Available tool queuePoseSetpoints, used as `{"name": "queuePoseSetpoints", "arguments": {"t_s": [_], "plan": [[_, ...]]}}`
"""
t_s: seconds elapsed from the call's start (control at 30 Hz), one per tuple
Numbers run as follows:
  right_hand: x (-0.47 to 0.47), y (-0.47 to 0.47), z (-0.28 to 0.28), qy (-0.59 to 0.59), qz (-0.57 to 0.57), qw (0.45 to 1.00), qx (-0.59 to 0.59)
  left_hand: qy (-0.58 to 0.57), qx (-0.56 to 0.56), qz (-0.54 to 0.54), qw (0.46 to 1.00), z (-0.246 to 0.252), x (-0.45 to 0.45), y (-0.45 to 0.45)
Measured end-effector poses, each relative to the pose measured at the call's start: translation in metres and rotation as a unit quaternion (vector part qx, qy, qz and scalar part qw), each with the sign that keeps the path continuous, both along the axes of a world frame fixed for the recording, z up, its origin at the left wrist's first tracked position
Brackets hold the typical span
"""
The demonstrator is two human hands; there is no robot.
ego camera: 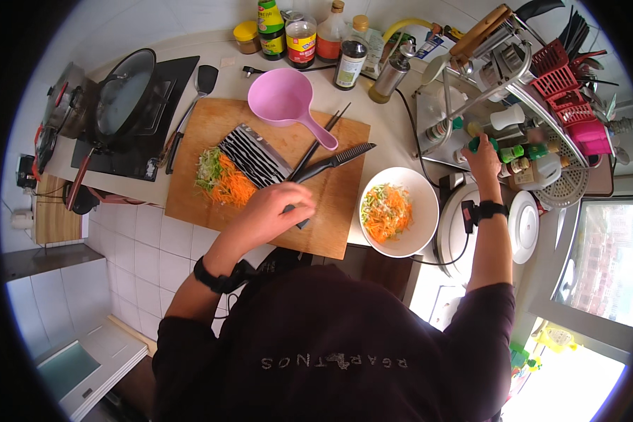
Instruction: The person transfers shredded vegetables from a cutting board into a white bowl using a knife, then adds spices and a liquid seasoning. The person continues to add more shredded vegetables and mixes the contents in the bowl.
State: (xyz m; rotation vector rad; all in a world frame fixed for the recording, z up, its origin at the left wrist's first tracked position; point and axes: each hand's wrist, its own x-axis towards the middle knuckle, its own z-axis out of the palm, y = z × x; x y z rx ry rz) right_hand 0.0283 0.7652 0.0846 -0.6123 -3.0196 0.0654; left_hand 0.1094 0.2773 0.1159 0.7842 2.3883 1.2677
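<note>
My left hand is loosely curled over the cutting board, above the handle of a cleaver, and seems to hold nothing. Black wavy marks cover the cleaver's blade. Beside it lie shredded carrot and pale green shreds. Far to the right, my right hand grips the green top of a small container at the seasoning rack; my fingers partly hide it. Between my hands, a white bowl holds mixed carrot and green shreds.
A pink ladle, chopsticks and a black-handled knife rest on the board. At left, a wok with cloudy liquid sits on the cooktop. Bottles line the wall. A wire rack stands right.
</note>
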Motion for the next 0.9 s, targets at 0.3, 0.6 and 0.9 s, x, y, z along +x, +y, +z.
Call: {"name": "queuePoseSetpoints", "arguments": {"t_s": [0.3,0.6,0.9], "plan": [[-0.029,0.04,-0.053,0.033,0.023,0.999,-0.03,-0.133,0.063,0.16,0.976,-0.016,0.026,-0.07],[0.057,-0.053,0.063,-0.008,0.034,0.982,-0.186,-0.218,0.114,0.236,0.94,-0.032,0.029,-0.097],[-0.016,-0.226,0.072,0.144,0.059,0.637,-0.755,-0.183,0.111,0.206,0.955,-0.036,0.017,-0.1]]}}
